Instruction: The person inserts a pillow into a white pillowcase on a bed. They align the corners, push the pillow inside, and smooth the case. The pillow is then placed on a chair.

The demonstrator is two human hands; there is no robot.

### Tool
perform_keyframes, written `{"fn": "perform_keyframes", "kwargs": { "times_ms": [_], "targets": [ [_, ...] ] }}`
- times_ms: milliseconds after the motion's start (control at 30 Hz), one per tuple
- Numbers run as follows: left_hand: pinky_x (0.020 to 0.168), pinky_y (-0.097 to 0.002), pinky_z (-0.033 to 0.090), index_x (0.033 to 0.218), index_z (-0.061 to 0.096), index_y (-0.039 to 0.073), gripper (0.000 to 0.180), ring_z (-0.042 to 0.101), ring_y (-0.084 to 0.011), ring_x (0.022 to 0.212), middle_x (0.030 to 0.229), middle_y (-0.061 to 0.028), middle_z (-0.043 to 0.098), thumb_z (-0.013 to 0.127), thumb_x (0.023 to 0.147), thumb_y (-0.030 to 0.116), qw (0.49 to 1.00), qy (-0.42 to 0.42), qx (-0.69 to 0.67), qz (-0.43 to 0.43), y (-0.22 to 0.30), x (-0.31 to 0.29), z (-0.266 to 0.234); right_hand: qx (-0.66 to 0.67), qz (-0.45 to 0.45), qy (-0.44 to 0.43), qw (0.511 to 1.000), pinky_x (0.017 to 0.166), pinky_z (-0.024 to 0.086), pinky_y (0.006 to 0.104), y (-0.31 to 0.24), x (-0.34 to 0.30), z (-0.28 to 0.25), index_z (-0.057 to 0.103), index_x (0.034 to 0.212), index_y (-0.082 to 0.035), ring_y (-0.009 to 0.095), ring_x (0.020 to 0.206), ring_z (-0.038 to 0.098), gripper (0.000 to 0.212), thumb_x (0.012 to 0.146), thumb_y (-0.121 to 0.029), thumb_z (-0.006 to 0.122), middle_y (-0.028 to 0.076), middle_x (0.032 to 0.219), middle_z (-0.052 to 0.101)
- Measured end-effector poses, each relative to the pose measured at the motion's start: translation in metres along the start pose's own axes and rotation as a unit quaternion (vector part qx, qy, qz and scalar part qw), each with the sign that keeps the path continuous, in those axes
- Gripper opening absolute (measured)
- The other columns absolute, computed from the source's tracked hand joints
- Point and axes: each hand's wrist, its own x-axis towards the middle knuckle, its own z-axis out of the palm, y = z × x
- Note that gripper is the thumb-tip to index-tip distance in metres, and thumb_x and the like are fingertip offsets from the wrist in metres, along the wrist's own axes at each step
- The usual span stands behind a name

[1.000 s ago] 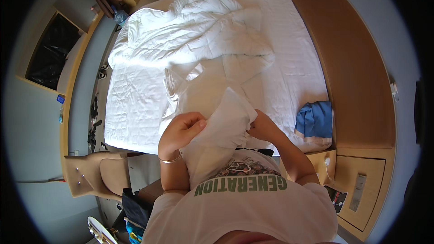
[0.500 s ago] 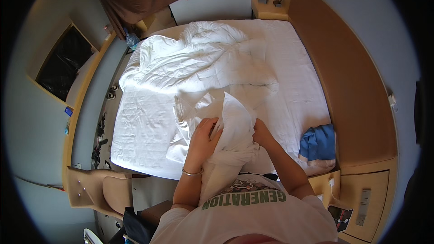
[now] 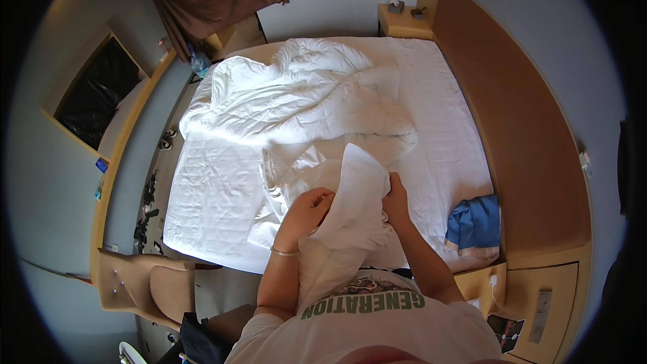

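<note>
A length of white bed linen (image 3: 357,189) hangs bunched between my hands in front of my shirt; whether it is a sheet or a cover I cannot tell. My left hand (image 3: 309,207), a bangle at its wrist, has its fingers curled on the linen's left side. On the other side my right hand (image 3: 396,197) grips the linen's edge, fingertips partly hidden behind it. More of the fabric spreads onto the near part of the bed (image 3: 209,209). Beyond it a white quilt (image 3: 303,87) lies rumpled across the mattress.
A folded blue cloth (image 3: 475,221) rests on the bed's near right corner, beside the brown headboard (image 3: 505,121). A tan chair (image 3: 148,286) stands at the near left. At the far right is a nightstand (image 3: 404,23). Shoes (image 3: 168,139) lie along the left floor.
Both hands have shifted the linen; its raised peak leans further right and hangs more open. My right hand has come up along its edge. The view has tilted slightly.
</note>
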Motion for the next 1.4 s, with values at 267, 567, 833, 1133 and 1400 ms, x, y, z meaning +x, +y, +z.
{"fn": "perform_keyframes", "kwargs": {
  "times_ms": [267,567,833,1133,1400],
  "targets": [
    [0.073,-0.0304,0.049,0.106,0.063,-0.004,0.029,0.062,-0.0173,0.082,0.090,-0.0119,0.067,0.064,0.083,0.013,0.983,-0.005,0.107,0.147,-0.017,0.063,0.010,0.138,0.143,-0.140,0.970,0.057,0.046,0.0254,-0.033,-0.027,-0.005,0.060,0.108,0.000,0.009,0.064,0.056,0.026,0.084,-0.010,0.064,0.003,0.078,0.062],
    [0.062,-0.0370,0.045,0.080,0.055,-0.001,0.019,0.061,-0.0240,0.072,0.075,-0.0193,0.059,0.061,0.085,0.016,0.967,0.110,0.151,0.172,-0.024,0.056,0.015,0.056,0.117,-0.149,0.980,0.061,0.045,0.0256,-0.039,-0.022,-0.013,0.061,0.104,0.001,0.008,0.068,0.055,0.018,0.090,-0.009,0.056,0.001,0.073,0.061],
    [0.067,-0.0430,0.046,0.084,0.062,0.003,0.005,0.058,-0.0390,0.077,0.086,-0.0164,0.063,0.061,0.083,0.008,0.904,0.047,0.392,0.165,-0.017,-0.016,-0.016,0.220,0.104,-0.071,0.967,0.067,0.046,0.0239,-0.065,-0.030,-0.018,0.061,0.109,0.001,0.007,0.075,0.056,0.021,0.091,-0.008,0.056,0.002,0.088,0.065],
    [0.057,-0.0192,0.040,0.101,0.064,0.000,0.017,0.051,-0.0024,0.066,0.073,0.0040,0.058,0.061,0.094,0.016,0.988,0.040,-0.023,0.146,0.015,0.009,0.021,0.129,0.041,-0.054,0.989,0.070,0.047,0.0280,-0.079,-0.025,-0.007,0.062,0.106,-0.002,0.015,0.078,0.060,0.027,0.081,-0.009,0.071,0.009,0.087,0.064],
    [0.052,-0.0201,0.039,0.094,0.063,-0.001,0.015,0.047,-0.0024,0.057,0.064,0.0032,0.055,0.060,0.094,0.013,0.981,-0.030,-0.109,0.157,0.024,-0.026,0.024,-0.156,-0.325,-0.017,0.933,0.073,0.050,0.0370,-0.091,-0.038,-0.032,0.064,0.097,-0.003,0.030,0.086,0.060,0.027,0.072,-0.003,0.073,0.012,0.100,0.062]
  ]
}}
